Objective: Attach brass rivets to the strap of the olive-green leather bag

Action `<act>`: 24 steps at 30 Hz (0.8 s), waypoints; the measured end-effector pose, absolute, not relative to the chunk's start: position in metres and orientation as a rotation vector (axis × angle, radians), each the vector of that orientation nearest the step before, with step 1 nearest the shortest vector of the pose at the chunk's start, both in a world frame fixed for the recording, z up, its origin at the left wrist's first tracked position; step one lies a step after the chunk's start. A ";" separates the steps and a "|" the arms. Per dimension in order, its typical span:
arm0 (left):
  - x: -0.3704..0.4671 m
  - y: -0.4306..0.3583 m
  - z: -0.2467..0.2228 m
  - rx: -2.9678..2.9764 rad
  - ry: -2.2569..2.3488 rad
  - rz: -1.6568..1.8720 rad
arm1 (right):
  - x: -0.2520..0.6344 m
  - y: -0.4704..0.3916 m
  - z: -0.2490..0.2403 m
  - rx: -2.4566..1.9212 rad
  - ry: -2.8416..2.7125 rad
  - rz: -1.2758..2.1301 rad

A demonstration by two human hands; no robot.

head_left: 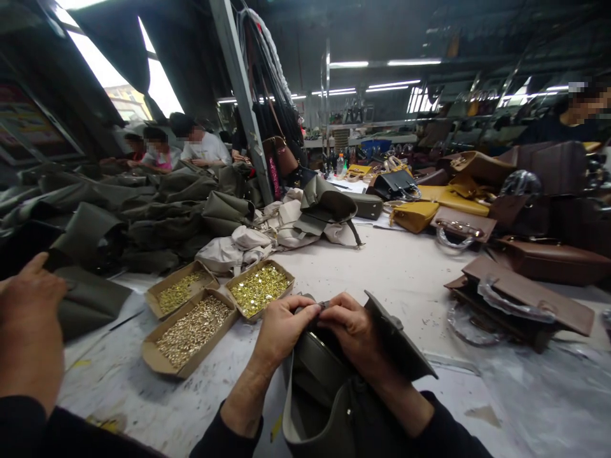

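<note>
A dark olive handbag [317, 375] with a zipper along its opening stands close in front of me, its flap raised to the right. My left hand [286, 321] pinches the far upper edge of the bag between thumb and fingers. Right beside it, my right hand [351, 321] also grips that edge, its fingers bent and pressed together. Whatever small part may lie between the fingertips is hidden. To the left sit three cardboard trays: one of gold-coloured metal pieces [193, 334], one of shiny yellow pieces [260, 289], and a smaller one [179, 292] behind.
A co-worker's hand [28, 305] reaches in at the left edge. Dark olive bag pieces [157, 216] are heaped behind the trays, beside pale fabric [238, 248]. Brown handbags [520, 296] and yellow ones [415, 215] lie on the right. Clear plastic [539, 394] covers the near right table. Several people work farther back.
</note>
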State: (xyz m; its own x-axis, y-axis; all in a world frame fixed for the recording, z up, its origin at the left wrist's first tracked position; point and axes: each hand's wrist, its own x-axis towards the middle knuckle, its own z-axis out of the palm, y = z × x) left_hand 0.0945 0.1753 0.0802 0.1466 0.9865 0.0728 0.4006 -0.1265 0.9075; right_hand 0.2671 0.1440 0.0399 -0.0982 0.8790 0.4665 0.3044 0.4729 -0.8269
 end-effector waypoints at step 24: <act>0.093 0.164 0.066 1.527 1.411 1.066 | 0.253 0.132 0.049 -1.228 -1.743 0.489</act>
